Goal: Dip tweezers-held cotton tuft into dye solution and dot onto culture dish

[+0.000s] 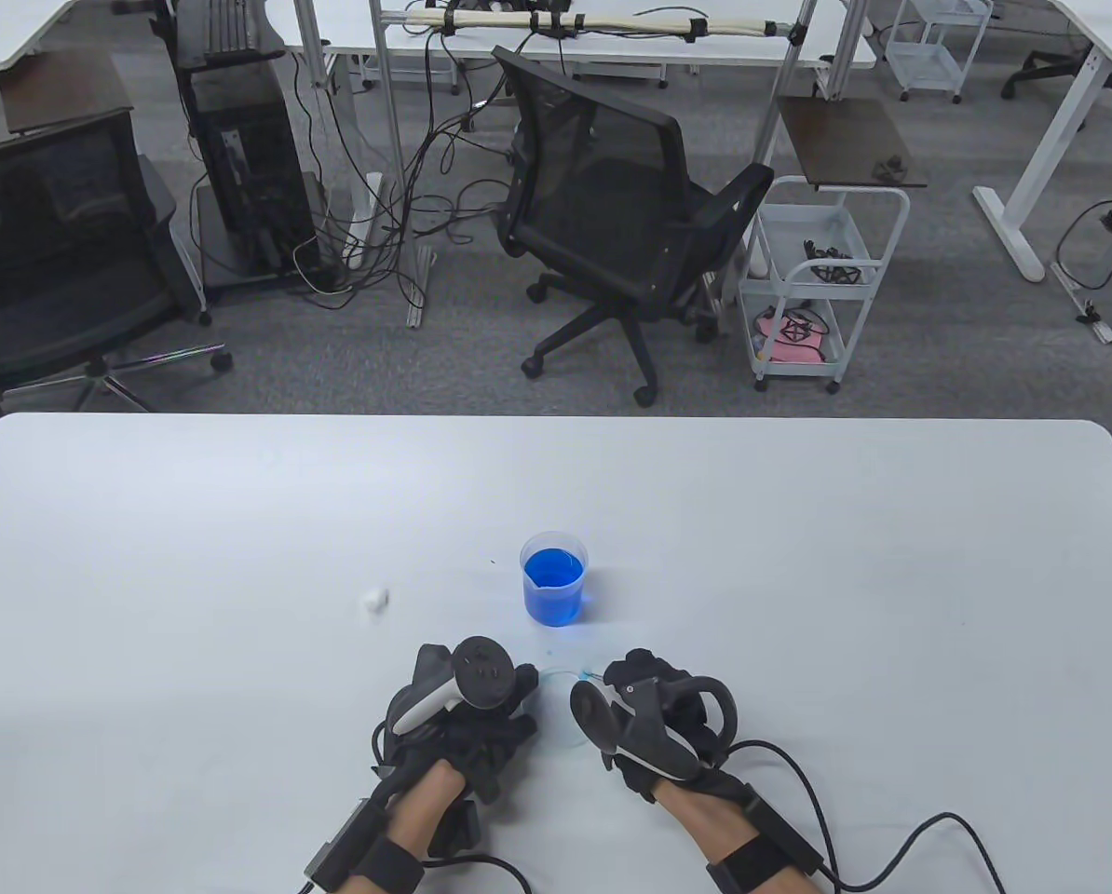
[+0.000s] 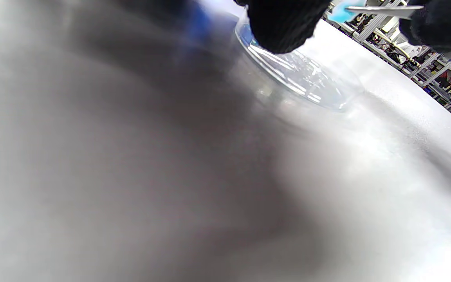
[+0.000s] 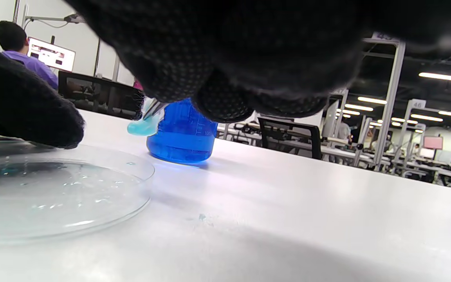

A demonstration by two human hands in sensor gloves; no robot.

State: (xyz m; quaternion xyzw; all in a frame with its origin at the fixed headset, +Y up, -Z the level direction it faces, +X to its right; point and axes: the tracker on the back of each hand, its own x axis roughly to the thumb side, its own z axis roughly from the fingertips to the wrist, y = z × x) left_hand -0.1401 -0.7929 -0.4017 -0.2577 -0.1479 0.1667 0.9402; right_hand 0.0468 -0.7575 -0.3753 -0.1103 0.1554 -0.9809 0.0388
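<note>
Now right hand (image 1: 654, 722) pinching tweezers (image 3: 152, 109), blue-soaked cotton tuft (image 3: 142, 126) poised just above culture dish (image 3: 59, 192). Left hand (image 1: 467, 712) resting on dish rim; grip hard to tell. Beaker of dye (image 1: 553, 590) beyond, on table (image 1: 845, 577). Risk: drip off-target, or dish skidding under pressure.

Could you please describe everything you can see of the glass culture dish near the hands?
The culture dish is a shallow, round, clear dish with a low upright rim, glass or clear plastic by its look. It lies flat on the white table, between the two hands and nearer the person than the beaker of blue dye. Faint bluish smears and droplets show on its floor. A finger of the left hand rests on its rim. The dyed cotton tuft hangs above its far edge, not touching.
</note>
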